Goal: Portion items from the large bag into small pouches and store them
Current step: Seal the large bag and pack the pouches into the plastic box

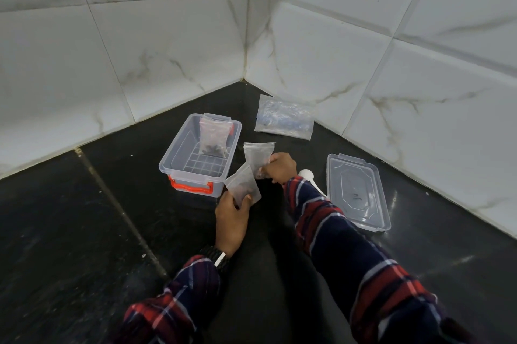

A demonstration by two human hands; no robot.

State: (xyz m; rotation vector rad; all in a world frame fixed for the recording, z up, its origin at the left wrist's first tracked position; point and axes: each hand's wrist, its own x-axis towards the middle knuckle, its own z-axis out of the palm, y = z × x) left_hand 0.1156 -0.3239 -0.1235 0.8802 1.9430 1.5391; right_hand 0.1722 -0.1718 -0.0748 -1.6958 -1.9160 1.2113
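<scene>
My left hand [231, 216] grips a small clear pouch [242, 184] with dark bits in it, just in front of the clear storage box [179, 157]. My right hand [281, 167] pinches a second small pouch [257, 156], held upright beside the box's right wall. Inside the box, a filled pouch [214, 135] leans against the far wall. The large clear bag [284, 120] lies flat near the wall corner, beyond both hands.
The box has an orange latch handle [191, 188] on its near end. Its clear lid [356, 191] lies on the black counter to the right. A white spoon [307, 177] lies partly hidden behind my right wrist. White marble tiled walls meet in a corner behind.
</scene>
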